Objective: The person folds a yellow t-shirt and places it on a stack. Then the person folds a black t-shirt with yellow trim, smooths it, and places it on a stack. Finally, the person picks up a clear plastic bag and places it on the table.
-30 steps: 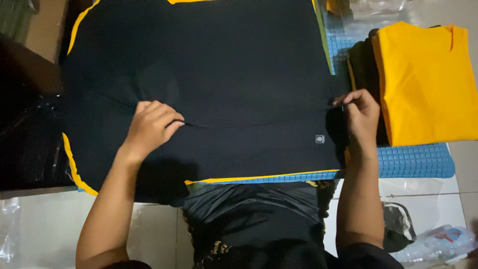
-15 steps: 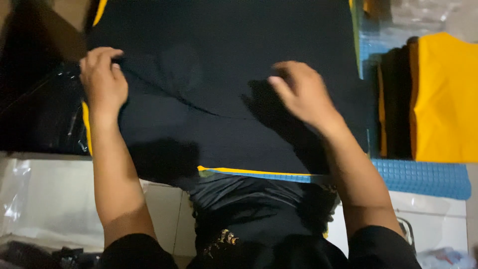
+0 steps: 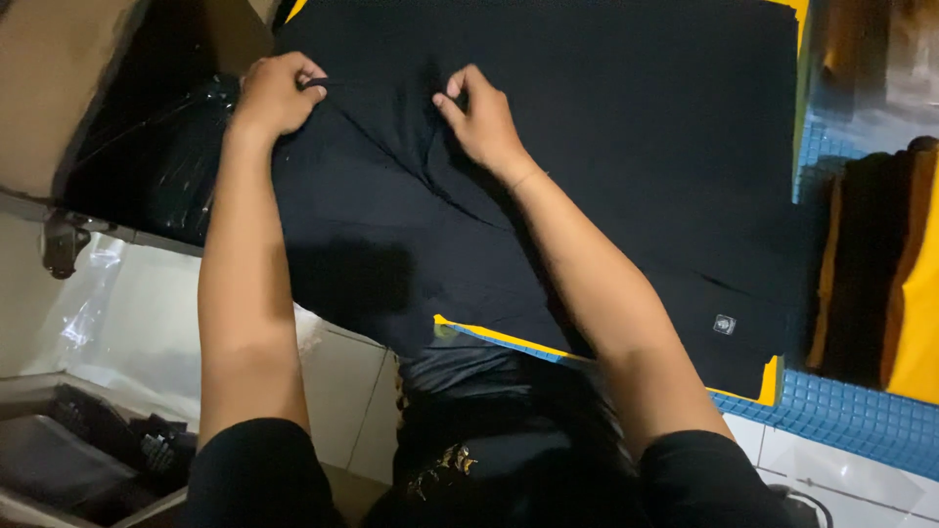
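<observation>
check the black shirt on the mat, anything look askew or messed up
Nothing looks damaged or spilled. The black shirt is not flat: creases run diagonally from where the left hand and right hand pinch the fabric near its left edge. Its lower right corner overhangs the blue mat.

A white tiled floor is seen below — dimly lit. A blue gridded mat is laid at the right; a cardboard box is set at upper left.
</observation>
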